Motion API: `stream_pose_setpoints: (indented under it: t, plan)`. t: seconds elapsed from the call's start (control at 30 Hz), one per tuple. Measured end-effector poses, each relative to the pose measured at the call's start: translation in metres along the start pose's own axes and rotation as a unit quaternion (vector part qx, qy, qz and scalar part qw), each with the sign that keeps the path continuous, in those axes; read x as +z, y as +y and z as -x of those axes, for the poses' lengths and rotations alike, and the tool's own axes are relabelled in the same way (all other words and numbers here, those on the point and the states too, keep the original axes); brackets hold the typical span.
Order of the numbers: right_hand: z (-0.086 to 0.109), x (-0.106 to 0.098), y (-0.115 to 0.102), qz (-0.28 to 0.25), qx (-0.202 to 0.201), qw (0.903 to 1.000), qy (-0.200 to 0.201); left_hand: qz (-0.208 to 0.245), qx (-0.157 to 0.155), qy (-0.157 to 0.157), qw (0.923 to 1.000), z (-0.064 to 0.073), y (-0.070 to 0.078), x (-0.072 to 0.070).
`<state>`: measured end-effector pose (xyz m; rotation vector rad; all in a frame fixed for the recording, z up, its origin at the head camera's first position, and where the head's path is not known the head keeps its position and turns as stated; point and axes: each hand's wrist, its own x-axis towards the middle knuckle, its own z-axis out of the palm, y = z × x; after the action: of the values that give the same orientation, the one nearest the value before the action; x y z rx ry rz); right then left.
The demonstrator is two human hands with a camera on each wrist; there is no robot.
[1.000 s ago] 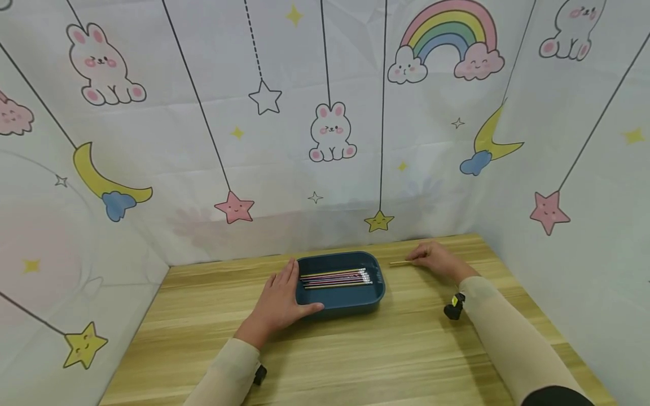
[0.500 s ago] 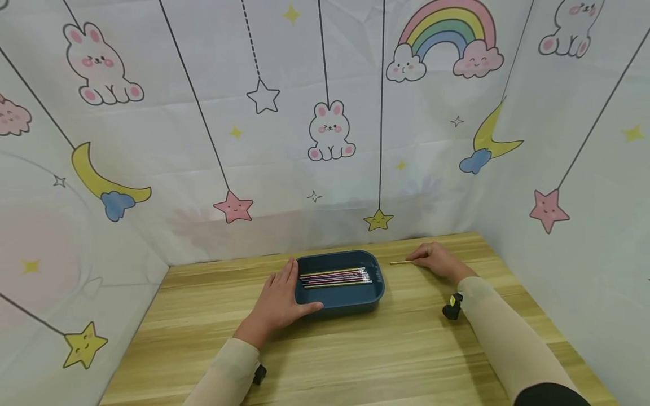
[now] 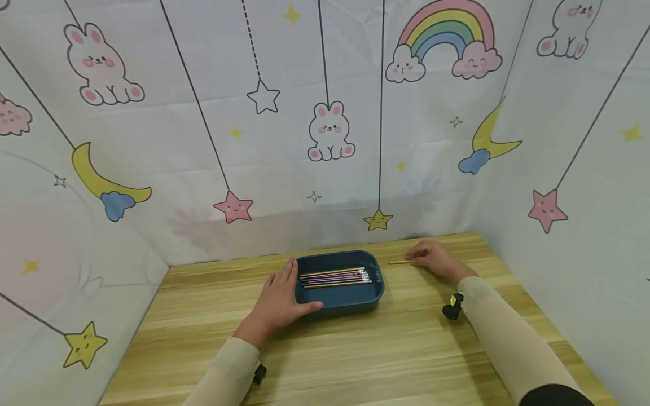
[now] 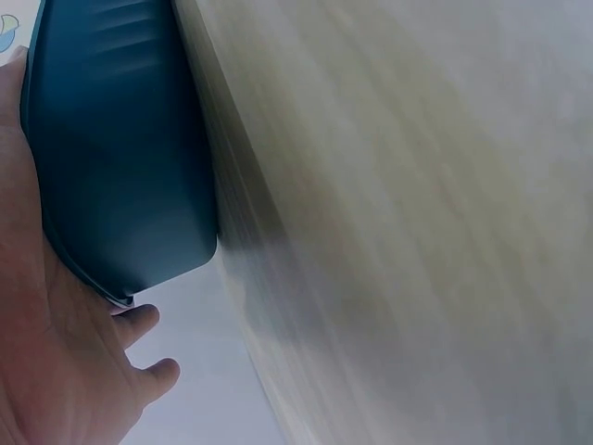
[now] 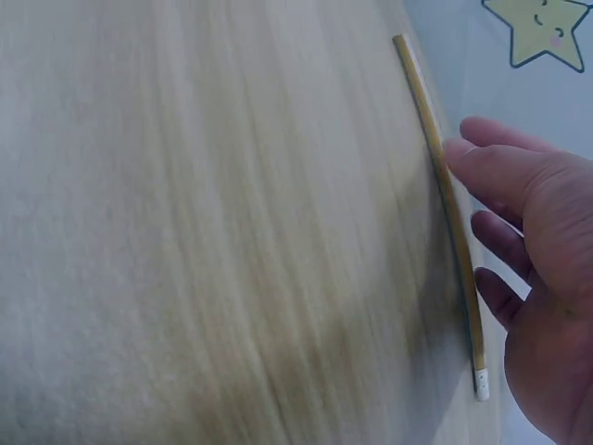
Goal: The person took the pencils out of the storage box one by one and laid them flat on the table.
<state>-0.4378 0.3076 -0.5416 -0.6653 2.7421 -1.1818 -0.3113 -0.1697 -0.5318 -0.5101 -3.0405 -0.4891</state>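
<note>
A dark blue rectangular tray (image 3: 339, 300) stands near the back of the table, holding several striped pencils (image 3: 335, 278) with white erasers at their right ends. My left hand (image 3: 278, 304) spans the tray's left end, fingers straight along the rim and thumb over the front edge. In the left wrist view, fingertips (image 4: 139, 324) show past the tray's corner. To the right of the tray, one gold-coloured pencil (image 5: 443, 176) with a white eraser lies on the tabletop. My right hand (image 3: 437, 260) is right at it, thumb tip beside the shaft and fingers loosely bent.
The wood-grain table (image 3: 355, 355) meets a white cloth backdrop (image 3: 284, 169) printed with rabbits, stars and moons at its back and sides. A small black device (image 3: 452, 307) hangs at the right wrist; another (image 3: 259, 373) sits at the left wrist.
The right index finger has lifted slightly off the single pencil and the fingers have loosened. The pencil, the tray and the left hand stay in place.
</note>
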Motion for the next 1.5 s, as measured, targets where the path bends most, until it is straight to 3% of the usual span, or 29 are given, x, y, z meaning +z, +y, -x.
stream_pose_setpoints:
  t: [0.17,0.33,0.6,0.9,1.27,1.5]
  plan:
    - [-0.003,0.000,-0.012,-0.013,0.023,0.9993,0.026,-0.008,-0.004,0.000,1.0000,0.000,0.000,-0.001]
    - [-0.004,0.004,-0.040,-0.033,0.024,0.9987,0.029,-0.005,-0.004,-0.002,1.0000,0.000,0.001,-0.001]
    - [-0.010,0.025,-0.090,-0.078,-0.007,0.9970,-0.004,-0.007,-0.003,-0.001,1.0000,-0.002,0.000,-0.001]
    - [-0.024,0.057,-0.136,-0.061,-0.063,0.9946,-0.057,-0.010,-0.008,-0.011,0.9999,-0.003,-0.002,0.000]
    - [-0.043,0.098,-0.155,-0.014,-0.127,0.9863,-0.105,-0.004,-0.003,-0.008,1.0000,-0.003,-0.001,-0.001]
    - [-0.047,0.114,-0.162,0.002,-0.114,0.9856,-0.125,-0.003,-0.003,-0.007,1.0000,-0.002,0.000,-0.001]
